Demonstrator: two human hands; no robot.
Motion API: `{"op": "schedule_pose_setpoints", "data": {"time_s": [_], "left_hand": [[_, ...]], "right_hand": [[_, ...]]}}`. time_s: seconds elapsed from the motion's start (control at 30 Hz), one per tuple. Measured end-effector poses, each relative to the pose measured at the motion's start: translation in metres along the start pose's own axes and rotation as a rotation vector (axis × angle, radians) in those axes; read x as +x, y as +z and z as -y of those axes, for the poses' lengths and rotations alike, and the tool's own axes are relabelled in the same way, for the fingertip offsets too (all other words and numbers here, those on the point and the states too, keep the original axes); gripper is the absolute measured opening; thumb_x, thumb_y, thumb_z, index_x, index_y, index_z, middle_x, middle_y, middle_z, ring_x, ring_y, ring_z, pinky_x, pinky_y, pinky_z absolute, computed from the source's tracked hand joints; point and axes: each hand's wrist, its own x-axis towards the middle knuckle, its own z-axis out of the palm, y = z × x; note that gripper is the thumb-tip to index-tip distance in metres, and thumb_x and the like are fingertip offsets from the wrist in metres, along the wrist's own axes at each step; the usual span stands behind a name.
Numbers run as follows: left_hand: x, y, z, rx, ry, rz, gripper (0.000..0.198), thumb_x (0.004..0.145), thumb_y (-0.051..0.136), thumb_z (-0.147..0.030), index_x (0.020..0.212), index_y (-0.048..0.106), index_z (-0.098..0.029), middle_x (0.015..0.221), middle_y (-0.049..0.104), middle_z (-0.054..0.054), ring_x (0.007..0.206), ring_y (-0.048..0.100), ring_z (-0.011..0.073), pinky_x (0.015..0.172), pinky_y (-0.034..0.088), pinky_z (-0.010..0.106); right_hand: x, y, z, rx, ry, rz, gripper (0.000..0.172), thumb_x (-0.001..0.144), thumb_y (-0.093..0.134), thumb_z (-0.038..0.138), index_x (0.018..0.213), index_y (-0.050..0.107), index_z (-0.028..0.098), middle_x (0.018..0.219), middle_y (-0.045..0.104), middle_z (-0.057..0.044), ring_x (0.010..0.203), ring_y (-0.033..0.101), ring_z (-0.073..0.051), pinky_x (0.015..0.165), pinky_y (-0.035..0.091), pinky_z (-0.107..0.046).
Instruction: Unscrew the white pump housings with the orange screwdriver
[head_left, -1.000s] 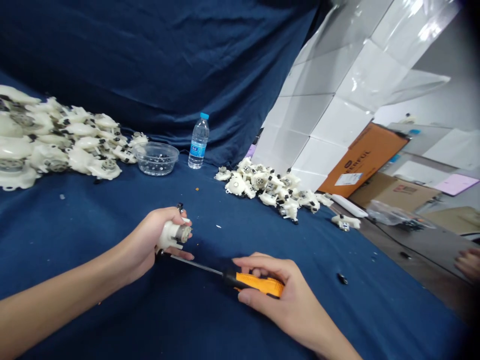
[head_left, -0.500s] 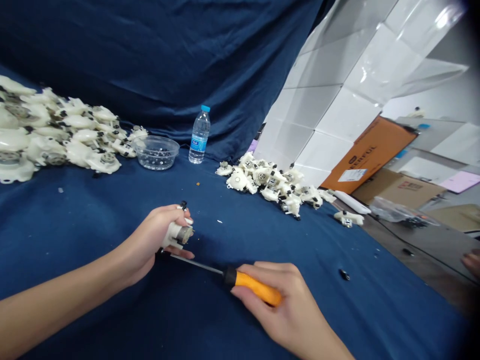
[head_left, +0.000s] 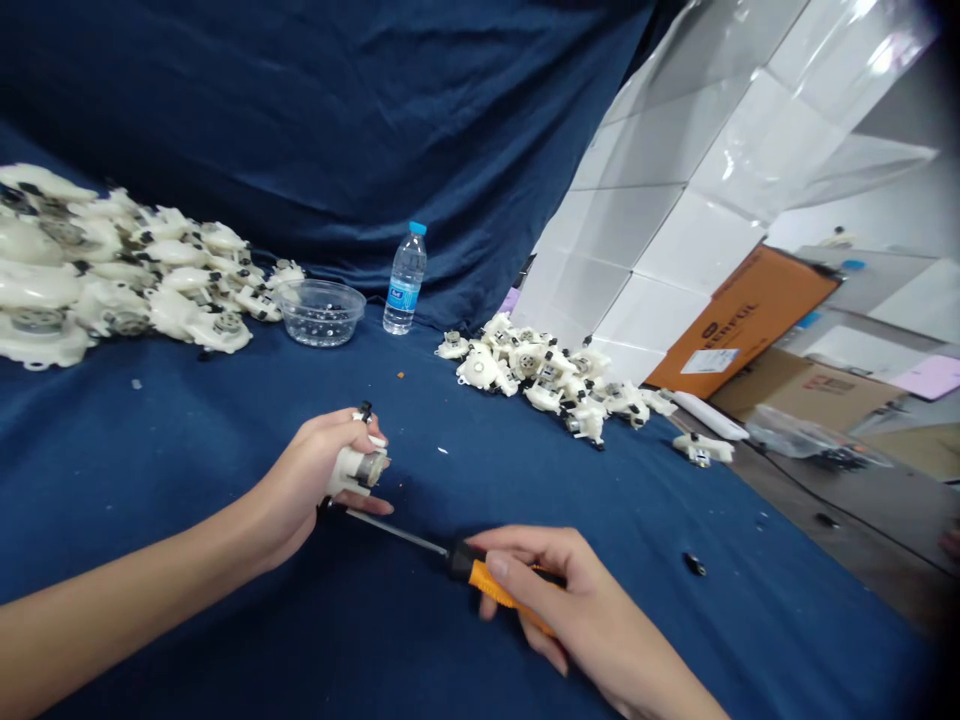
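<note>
The left hand (head_left: 304, 485) is closed around a white plastic motor housing (head_left: 351, 472), its fingers curled over the top and its thumb side lying behind it. The housing sits just above the blue cloth (head_left: 637, 630), held low and forward of the person. It is a molded, off-white shell with a small silver motor end (head_left: 370, 469) pointing right, out of the fist, and a black fitting (head_left: 365, 411) standing up above the fingertips. The right hand (head_left: 577, 600) is closed around the orange-and-black handle of a screwdriver (head_left: 495, 588). The thin steel shaft (head_left: 397, 532) runs left, and its tip ends at the lower edge of the left hand, just below the housing. Whether the tip touches the housing cannot be told.

Farther up the cloth lie two heaps of similar white housings (head_left: 127, 270) (head_left: 547, 382), with a clear plastic bowl (head_left: 321, 314) holding small dark parts between them and a water bottle (head_left: 405, 280) beside the bowl. A small black part (head_left: 694, 564) lies alone to the right.
</note>
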Motion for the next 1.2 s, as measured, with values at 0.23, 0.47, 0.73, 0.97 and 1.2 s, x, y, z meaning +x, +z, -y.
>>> {"op": "schedule_pose_setpoints", "data": {"time_s": [0.23, 0.47, 0.73, 0.97, 1.2], "left_hand": [[-0.001, -0.001, 0.001, 0.026, 0.010, -0.025, 0.011, 0.065, 0.058, -0.018, 0.077, 0.059, -0.017, 0.081, 0.056, 0.005, 0.076, 0.055, 0.0202, 0.059, 0.063, 0.045], [-0.001, -0.005, -0.002, 0.076, -0.057, 0.052, 0.016, 0.066, 0.060, -0.018, 0.081, 0.059, -0.017, 0.083, 0.056, 0.006, 0.081, 0.055, 0.0232, 0.058, 0.062, 0.049], [-0.005, 0.002, -0.003, 0.016, 0.056, 0.079, 0.009, 0.069, 0.056, -0.017, 0.077, 0.059, -0.017, 0.084, 0.054, 0.005, 0.080, 0.054, 0.0212, 0.059, 0.063, 0.048], [-0.003, 0.001, 0.003, 0.087, 0.080, 0.077, 0.010, 0.070, 0.057, -0.020, 0.080, 0.059, -0.019, 0.079, 0.054, 0.003, 0.071, 0.052, 0.0178, 0.060, 0.063, 0.046], [0.002, -0.002, -0.002, 0.013, 0.007, 0.081, 0.012, 0.067, 0.059, -0.019, 0.079, 0.059, -0.017, 0.084, 0.053, 0.005, 0.083, 0.054, 0.0238, 0.057, 0.062, 0.051]], "right_hand": [[-0.001, 0.003, -0.010, -0.672, -0.705, -0.261, 0.024, 0.086, 0.065, 0.028, 0.108, 0.072, 0.021, 0.082, 0.070, -0.006, 0.067, 0.065, -0.018, 0.060, 0.051, -0.029], [0.002, 0.000, -0.004, -0.758, -1.010, -0.261, 0.027, 0.082, 0.069, 0.012, 0.108, 0.071, 0.015, 0.085, 0.069, -0.008, 0.067, 0.064, -0.016, 0.056, 0.049, -0.028], [0.005, -0.007, -0.003, -0.005, 0.047, 0.013, 0.051, 0.091, 0.044, 0.060, 0.105, 0.067, 0.017, 0.066, 0.066, -0.003, 0.035, 0.041, -0.004, 0.036, 0.026, -0.017], [0.004, 0.002, 0.000, -0.624, -0.462, -0.167, 0.035, 0.092, 0.054, 0.039, 0.069, 0.068, 0.016, 0.051, 0.051, 0.001, 0.047, 0.044, -0.011, 0.046, 0.033, -0.023], [-0.001, -0.004, -0.010, -0.845, -0.919, -0.452, 0.020, 0.080, 0.070, 0.026, 0.097, 0.073, 0.017, 0.075, 0.070, -0.008, 0.066, 0.064, -0.020, 0.059, 0.049, -0.029]]}}
